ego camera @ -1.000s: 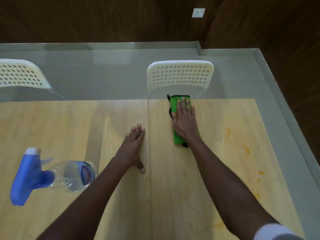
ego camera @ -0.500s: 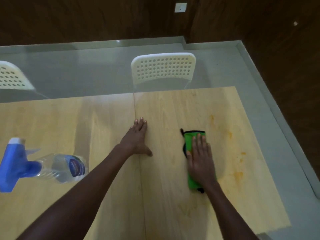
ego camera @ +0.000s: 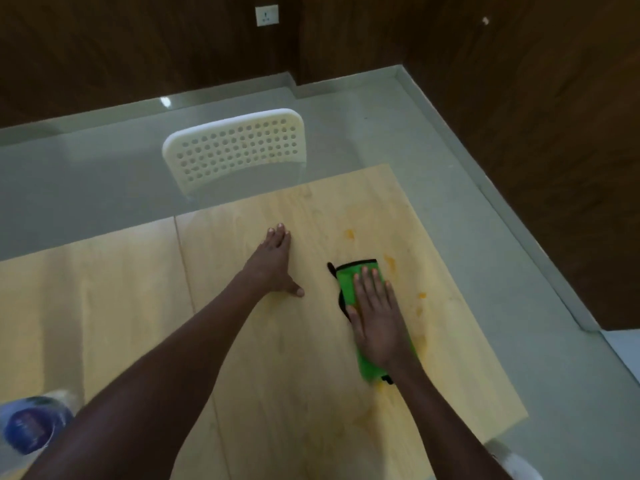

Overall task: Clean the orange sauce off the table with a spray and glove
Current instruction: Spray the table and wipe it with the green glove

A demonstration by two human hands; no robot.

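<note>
Head view: flat right hand (ego camera: 379, 320) presses fuzzy green glove (ego camera: 348, 282); smooth wooden table (ego camera: 277, 375).

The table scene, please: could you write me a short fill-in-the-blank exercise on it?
1. The right hand presses a ____ glove flat on the table.
2. The left hand holds ____.
3. The sauce spots are ____ in colour.
4. The chair back is full of ____.

Missing words: green; nothing; orange; holes
</note>
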